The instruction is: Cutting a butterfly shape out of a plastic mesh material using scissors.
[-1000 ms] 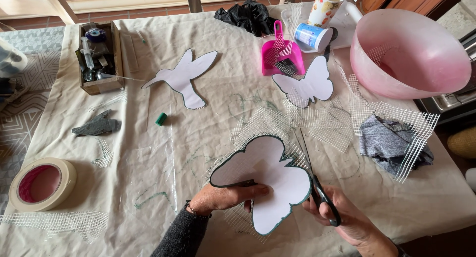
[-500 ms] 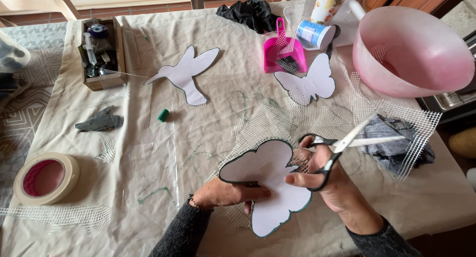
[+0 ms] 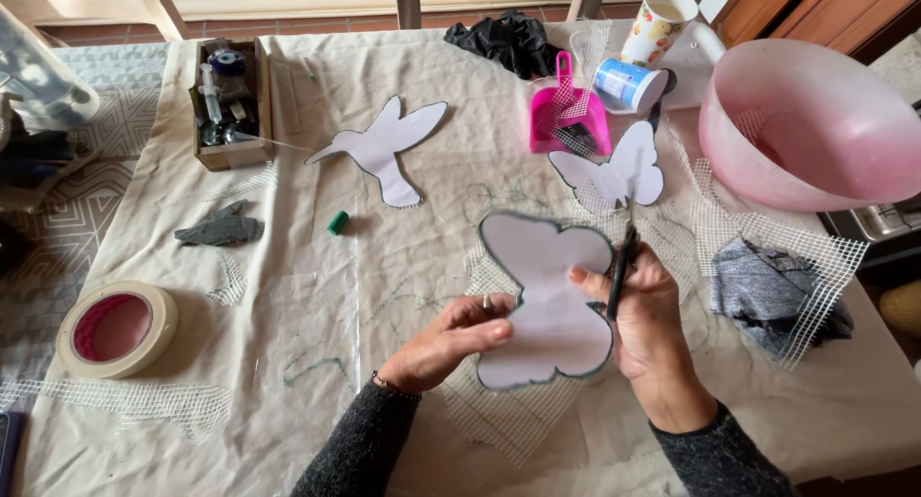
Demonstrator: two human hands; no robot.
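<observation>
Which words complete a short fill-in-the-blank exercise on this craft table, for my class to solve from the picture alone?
1. The right hand grips a pair of ____ beside the large white cutout.
2. The large white cutout, pinched by the left hand, has the shape of a ____.
3. The roll of tape lies near the table's ____ edge.
4. The big bowl at top right is ____ in colour.

Missing words: scissors; butterfly; left; pink

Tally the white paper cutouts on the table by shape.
Butterfly cutouts: 2, one held in both hands, one lying near the pink dustpan
Bird cutout: 1
Total: 3
</observation>
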